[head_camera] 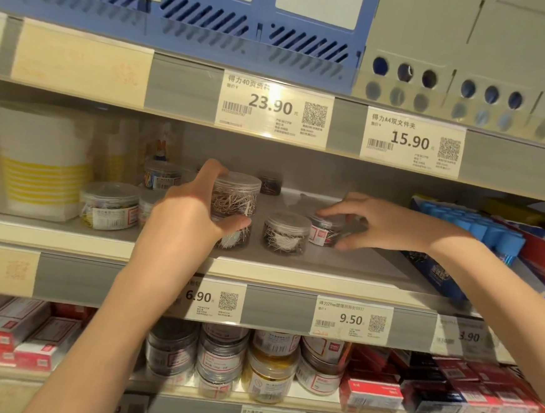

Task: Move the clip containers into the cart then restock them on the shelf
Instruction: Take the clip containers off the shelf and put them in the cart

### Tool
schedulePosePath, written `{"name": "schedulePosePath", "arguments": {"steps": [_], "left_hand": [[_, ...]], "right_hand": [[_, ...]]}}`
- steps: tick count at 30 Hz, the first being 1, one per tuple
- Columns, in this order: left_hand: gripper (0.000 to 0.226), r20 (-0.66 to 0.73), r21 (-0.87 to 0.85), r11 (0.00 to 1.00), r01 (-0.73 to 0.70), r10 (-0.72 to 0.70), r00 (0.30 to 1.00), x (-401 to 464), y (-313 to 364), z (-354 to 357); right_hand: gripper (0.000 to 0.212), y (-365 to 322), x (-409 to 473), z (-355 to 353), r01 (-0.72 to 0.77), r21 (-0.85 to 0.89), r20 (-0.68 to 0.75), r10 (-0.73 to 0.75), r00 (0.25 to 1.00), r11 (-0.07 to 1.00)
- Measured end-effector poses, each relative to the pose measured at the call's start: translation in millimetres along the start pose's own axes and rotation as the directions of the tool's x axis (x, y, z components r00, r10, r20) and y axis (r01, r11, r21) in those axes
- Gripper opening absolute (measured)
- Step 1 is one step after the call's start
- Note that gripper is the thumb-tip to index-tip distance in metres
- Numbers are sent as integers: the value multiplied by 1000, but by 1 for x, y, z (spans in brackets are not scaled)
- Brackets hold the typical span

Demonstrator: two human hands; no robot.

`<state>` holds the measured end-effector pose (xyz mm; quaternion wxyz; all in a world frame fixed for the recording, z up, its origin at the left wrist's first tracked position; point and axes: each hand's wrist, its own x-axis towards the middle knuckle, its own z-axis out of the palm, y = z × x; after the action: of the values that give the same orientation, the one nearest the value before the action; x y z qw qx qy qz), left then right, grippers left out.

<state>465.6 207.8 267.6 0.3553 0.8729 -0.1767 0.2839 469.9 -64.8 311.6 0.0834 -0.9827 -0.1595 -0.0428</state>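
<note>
Two hands work the middle shelf (292,266) in the head view: the left hand (186,212) grips a clear tub of paper clips (236,195) stacked on a lower tub, while the right hand (377,222) curls its fingers round a labelled tub of clips (323,231) standing on the shelf. Judging from this, each tub should be lifted straight up so that the middle tub (285,231) between them is not knocked. The cart is out of view, and the lower tub is largely hidden behind the left hand.

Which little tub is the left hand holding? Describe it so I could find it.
Look at the middle grey shelf, above the 6.90 price tag. The left hand grips a clear round plastic tub of metal clips. It alone sits stacked on another tub; its neighbours stand on the shelf.
</note>
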Motion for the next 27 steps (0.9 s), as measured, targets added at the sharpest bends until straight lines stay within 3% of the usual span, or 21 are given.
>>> {"name": "schedulePosePath", "arguments": {"steps": [6,10,23,27], "left_hand": [[55,23,24,1000,8,-9,1000,3,1,0],[55,24,3,1000,-6,5,1000,5,-1,2],[56,39,7,1000,-5,5,999,5,0,4],[56,49,10,1000,-5,5,999,6,1,4]], "right_hand": [[40,-1,-10,2,11,22,-43,-10,999,1000],[36,-5,-4,3,-8,131,-49,15,999,991],[45,-8,5,-18,37,274,-169,11,986,961],[45,-20,12,-23,85,395,-161,-22,987,915]]}}
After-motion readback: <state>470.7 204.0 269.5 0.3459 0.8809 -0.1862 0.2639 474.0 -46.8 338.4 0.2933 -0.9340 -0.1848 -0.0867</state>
